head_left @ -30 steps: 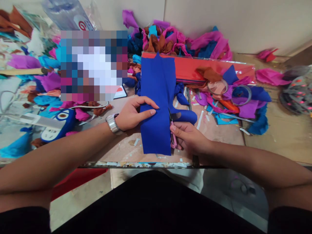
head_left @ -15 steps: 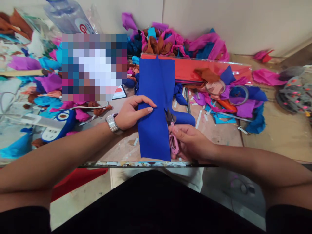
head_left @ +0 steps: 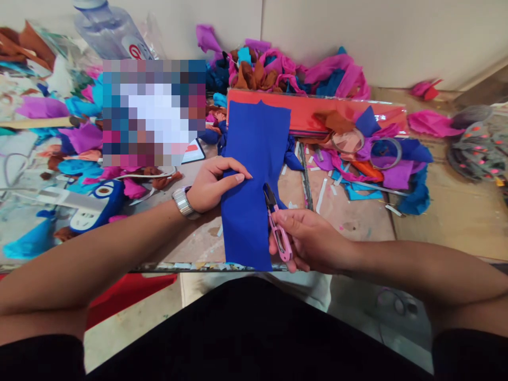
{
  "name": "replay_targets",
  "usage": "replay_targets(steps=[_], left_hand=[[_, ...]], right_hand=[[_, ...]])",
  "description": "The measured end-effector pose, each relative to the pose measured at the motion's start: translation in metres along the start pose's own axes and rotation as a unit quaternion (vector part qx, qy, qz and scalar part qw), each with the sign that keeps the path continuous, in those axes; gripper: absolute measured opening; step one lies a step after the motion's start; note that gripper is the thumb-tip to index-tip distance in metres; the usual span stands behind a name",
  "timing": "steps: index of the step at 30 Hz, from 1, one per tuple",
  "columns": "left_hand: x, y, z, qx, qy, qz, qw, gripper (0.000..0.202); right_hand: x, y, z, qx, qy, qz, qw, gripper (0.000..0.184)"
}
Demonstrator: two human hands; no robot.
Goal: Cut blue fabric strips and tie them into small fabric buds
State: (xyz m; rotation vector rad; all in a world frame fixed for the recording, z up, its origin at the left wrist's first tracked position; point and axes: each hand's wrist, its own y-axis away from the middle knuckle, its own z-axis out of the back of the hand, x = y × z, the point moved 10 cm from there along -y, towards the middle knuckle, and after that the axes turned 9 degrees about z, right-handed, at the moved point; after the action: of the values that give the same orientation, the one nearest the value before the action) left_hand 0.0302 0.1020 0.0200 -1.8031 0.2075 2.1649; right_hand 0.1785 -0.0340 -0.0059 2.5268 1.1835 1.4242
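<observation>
A long blue sheet (head_left: 254, 137), like cloth or crepe paper, lies lengthwise in front of me and reaches over the table's front edge. My left hand (head_left: 214, 185), with a metal watch (head_left: 186, 202) on its wrist, grips the left edge, thumb on top and some fingers hidden. Pink thread snips (head_left: 280, 233) sit in my right hand (head_left: 307, 238), their dark blades nearly together over the sheet's right side. Part of the sheet beyond the blades runs under or behind my right hand.
Crumpled coloured scraps (head_left: 278, 69) are heaped along the wall. A red packet (head_left: 270, 108) lies behind the sheet. Tape rolls (head_left: 386, 153) rest among scraps at right. A power strip (head_left: 97, 203) and a clear bottle (head_left: 115, 32) are at left.
The snips' blades have come together and sit slightly further left. The blue flap that curled out at the right is mostly out of sight. My left hand has hardly moved.
</observation>
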Motion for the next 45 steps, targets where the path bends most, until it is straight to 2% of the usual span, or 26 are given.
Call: replay_targets(steps=[3,9,14,17,22,24,28,32,45], left_hand=[[0.000,0.001,0.002,-0.004,-0.007,-0.001,1.000,0.028],[-0.002,0.003,0.005,0.001,0.015,-0.003,1.000,0.036],[-0.004,0.003,0.013,-0.042,0.015,-0.004,0.999,0.038],[-0.006,0.003,0.014,-0.054,0.021,-0.012,0.998,0.041],[-0.004,0.002,0.014,-0.054,0.024,-0.005,0.998,0.042],[-0.003,0.002,0.015,-0.055,0.020,-0.001,0.998,0.042],[0.003,0.001,0.015,-0.058,0.024,0.017,0.998,0.037],[0.004,0.002,0.016,-0.066,0.017,0.022,0.997,0.036],[-0.008,0.005,0.007,-0.030,-0.005,-0.014,0.999,0.038]], right_hand=[[-0.004,-0.001,0.004,-0.011,-0.011,-0.008,1.000,0.050],[-0.017,-0.002,-0.003,0.024,-0.034,-0.043,0.998,0.047],[-0.020,0.002,-0.010,0.066,-0.028,-0.056,0.996,0.049],[-0.005,0.004,-0.006,0.052,-0.004,-0.012,0.999,0.048],[0.036,-0.001,0.013,-0.026,0.037,0.104,0.994,0.047],[0.040,-0.004,0.016,-0.034,0.037,0.122,0.991,0.048],[0.019,-0.010,0.020,-0.031,0.033,0.089,0.995,0.054],[0.000,-0.014,0.019,-0.016,0.011,0.059,0.998,0.052],[0.002,-0.014,0.010,0.021,-0.009,0.058,0.998,0.050]])
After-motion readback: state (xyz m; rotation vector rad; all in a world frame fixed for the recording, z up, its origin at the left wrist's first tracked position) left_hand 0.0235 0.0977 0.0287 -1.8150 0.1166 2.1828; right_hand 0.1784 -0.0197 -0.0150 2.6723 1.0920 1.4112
